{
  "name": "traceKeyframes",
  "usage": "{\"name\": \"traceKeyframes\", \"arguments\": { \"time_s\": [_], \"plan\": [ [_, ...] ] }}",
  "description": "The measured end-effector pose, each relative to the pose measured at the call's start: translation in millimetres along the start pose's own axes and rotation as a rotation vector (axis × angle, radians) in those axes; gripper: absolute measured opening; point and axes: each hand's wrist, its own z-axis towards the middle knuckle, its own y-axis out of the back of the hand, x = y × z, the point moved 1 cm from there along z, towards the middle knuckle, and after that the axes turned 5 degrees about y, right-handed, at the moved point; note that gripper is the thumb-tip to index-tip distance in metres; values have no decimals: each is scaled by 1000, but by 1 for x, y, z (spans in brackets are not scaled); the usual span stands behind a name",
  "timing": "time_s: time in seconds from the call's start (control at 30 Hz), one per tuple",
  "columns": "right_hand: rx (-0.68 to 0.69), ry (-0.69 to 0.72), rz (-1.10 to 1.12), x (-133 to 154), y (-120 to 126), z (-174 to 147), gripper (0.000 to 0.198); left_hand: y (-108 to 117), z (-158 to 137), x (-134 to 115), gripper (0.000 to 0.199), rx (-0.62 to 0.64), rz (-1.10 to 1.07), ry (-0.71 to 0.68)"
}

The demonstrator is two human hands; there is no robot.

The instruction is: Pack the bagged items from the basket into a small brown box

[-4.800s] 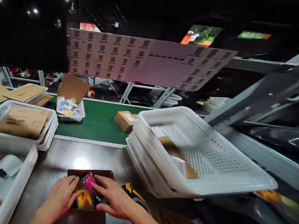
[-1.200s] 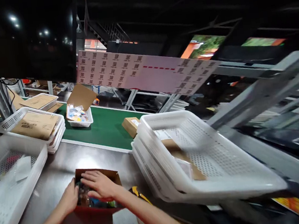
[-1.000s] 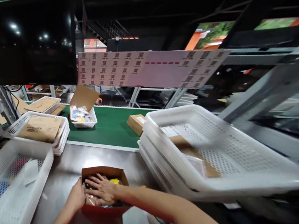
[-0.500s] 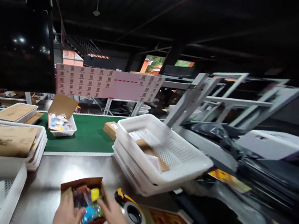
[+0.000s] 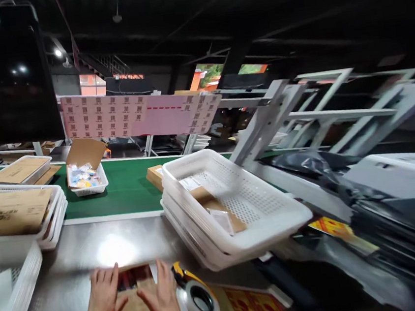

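Observation:
A small brown cardboard box (image 5: 136, 301) lies on the steel table (image 5: 78, 268) at the bottom middle. Its flaps are folded down over the top, with a dark gap left at the far end. My left hand (image 5: 104, 296) presses flat on the left flap, fingers spread. On the right flap lies my right hand (image 5: 163, 296), also flat. A yellow tape dispenser with a roll of clear tape (image 5: 198, 300) sits just right of my right hand, touching nothing I hold.
Stacked white mesh baskets (image 5: 284, 216) with cardboard and a bag inside stand to the right. More white baskets with flat cartons (image 5: 15, 213) stand at left. A green conveyor (image 5: 129, 188) carries a basket of small items (image 5: 86, 180) and a small carton (image 5: 154, 175).
Earlier my hands were inside the open box among coloured packets. Now the flaps are folded down and both palms lie on top. The camera has swung to the right.

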Motion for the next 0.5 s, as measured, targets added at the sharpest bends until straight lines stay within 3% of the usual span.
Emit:
{"name": "traceKeyframes", "arguments": {
  "time_s": [0.03, 0.1, 0.17, 0.23, 0.4, 0.5],
  "plan": [
    [16, 26, -22, 2, 1, -2, 93, -2, -12, -3, 51, 0, -7, -1],
    [189, 194, -8, 10, 7, 0, 99, 2, -32, -9, 33, -7, -3, -32],
    [416, 327, 53, 25, 14, 6, 103, 14, -42, -10, 34, 11, 21, -46],
    [522, 312, 103, 44, 19, 7, 108, 28, -42, -5, 42, 77, 52, -1],
    [408, 185, 177, 80, 10, -24, 105, 41, -39, 24, 52, 320, 11, 83],
    [235, 151, 252, 43, 14, -31, 73, 34, -40, 39, 52, 348, -57, 57]
  ]
}}
